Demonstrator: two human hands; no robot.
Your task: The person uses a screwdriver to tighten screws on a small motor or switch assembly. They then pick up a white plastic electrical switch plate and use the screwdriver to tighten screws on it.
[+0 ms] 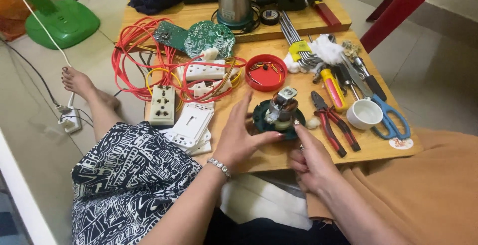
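Motor assembly (280,113), small, metal and copper windings on a dark green round base, sits on the wooden worktop (378,148) at frame centre. Left hand (239,138) is spread beside it on the left, fingers open, thumb reaching to the base edge. Right hand (308,158) comes in from lower right, fingertips pinching the base rim; ring on one finger.

Just above the motor: red round lid (265,73) holding small screws and bits. Right of the motor: red-handled pliers (333,123), yellow-handled screwdriver (332,88), white cup (364,114), blue-handled scissors (391,115). Upper right of centre: set of hex keys (294,38) and a wad of white cotton (326,50).

Left of the motor: white switch plates (191,125), beige socket (163,104), white socket strip (206,69), all tangled in red wire (132,58). Green circuit boards (199,37) above those. Top centre: steel cylindrical jar (234,1), roll of black tape (269,16). Green fan base (62,23) on the floor at upper left.
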